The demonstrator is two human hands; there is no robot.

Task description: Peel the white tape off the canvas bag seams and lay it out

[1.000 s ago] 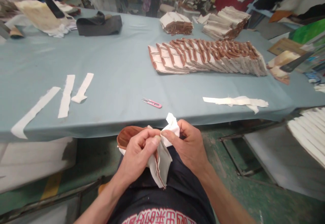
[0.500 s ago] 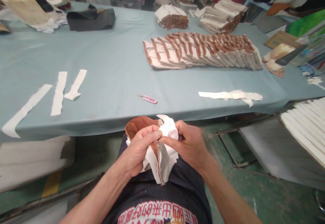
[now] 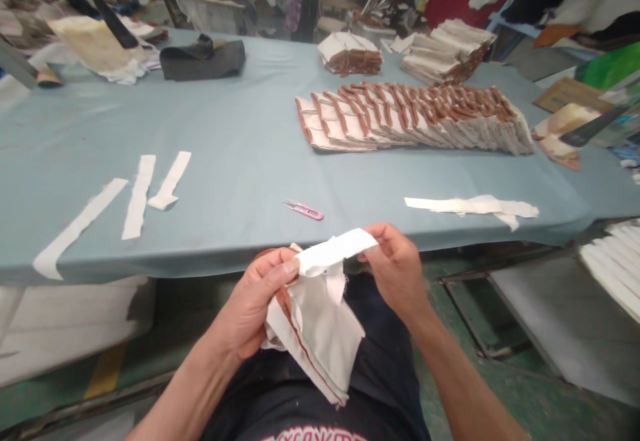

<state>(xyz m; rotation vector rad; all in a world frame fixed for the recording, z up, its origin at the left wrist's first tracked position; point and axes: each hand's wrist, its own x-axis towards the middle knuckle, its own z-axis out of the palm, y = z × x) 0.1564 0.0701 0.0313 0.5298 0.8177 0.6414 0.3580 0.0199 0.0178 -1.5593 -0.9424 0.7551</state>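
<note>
My left hand (image 3: pixel 255 301) pinches the folded cream fabric piece (image 3: pixel 320 334) at its top. My right hand (image 3: pixel 395 267) pinches the white strip (image 3: pixel 337 251), stretched between both hands.

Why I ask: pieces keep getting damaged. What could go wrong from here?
1. The right hand holds a white strip out from the cream, brown-edged fabric piece that the left hand pinches; a hard tug might rip the seam.
2. The piece hangs over the lap, off the table, and could slip down.
3. The pink thread snips lie near the table edge; an arm could knock them off.
</note>
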